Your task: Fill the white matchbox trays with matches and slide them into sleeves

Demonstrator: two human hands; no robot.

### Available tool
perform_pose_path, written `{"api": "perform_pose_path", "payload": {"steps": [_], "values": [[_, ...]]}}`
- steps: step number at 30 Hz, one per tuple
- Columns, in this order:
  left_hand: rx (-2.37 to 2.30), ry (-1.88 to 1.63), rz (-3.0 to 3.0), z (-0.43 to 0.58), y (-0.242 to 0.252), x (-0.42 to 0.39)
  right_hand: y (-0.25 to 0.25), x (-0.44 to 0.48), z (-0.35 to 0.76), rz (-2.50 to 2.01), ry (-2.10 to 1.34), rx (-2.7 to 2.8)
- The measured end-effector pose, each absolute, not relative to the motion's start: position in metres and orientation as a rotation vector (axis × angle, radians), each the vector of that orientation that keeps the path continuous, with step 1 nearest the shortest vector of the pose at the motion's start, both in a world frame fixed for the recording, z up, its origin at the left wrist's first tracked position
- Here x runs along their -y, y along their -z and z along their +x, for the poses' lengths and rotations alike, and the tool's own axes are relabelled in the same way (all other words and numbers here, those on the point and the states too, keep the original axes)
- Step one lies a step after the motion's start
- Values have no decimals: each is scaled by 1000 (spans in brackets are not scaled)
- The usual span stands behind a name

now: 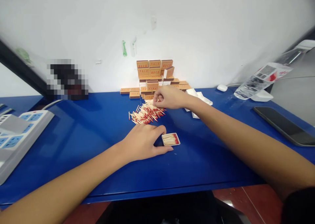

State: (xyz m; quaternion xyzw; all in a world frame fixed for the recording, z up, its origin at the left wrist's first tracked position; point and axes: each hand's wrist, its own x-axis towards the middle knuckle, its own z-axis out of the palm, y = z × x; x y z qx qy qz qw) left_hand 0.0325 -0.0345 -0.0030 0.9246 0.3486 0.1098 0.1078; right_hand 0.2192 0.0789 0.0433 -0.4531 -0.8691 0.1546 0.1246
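Note:
A small white matchbox tray [179, 140] filled with red-tipped matches [169, 139] lies on the blue table. My left hand [145, 141] grips it at its left end, thumb on the near side and index finger on the far side. Beyond that hand spreads a loose pile of matches [147, 114]. My right hand [169, 97] is at the back right of the pile, its fingers curled and pinched together over the matches; whatever is between the fingertips is hidden. Just behind it stand stacked orange matchboxes [149, 68], partly covered by this hand.
White pieces that look like paper or trays [201, 97] lie behind my right forearm. Rightward are a white earphone case [222, 88], a tilted plastic bottle [265, 74] and a phone [285, 124]. A power strip [22, 132] sits at left. A wall [197, 37] bounds the back.

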Motion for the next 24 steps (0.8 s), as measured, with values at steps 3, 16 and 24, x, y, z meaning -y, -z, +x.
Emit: {"api": "perform_pose_path", "payload": {"steps": [3, 16, 24], "values": [[-1033, -316, 2743, 32, 3, 35, -43, -81, 216, -1346, -426, 2556], [-1015, -354, 2709, 32, 4, 34, -47, -85, 213, -1391, -574, 2637], [-1014, -354, 2701, 31, 5, 35, -49, -86, 224, -1374, -529, 2630]]}}
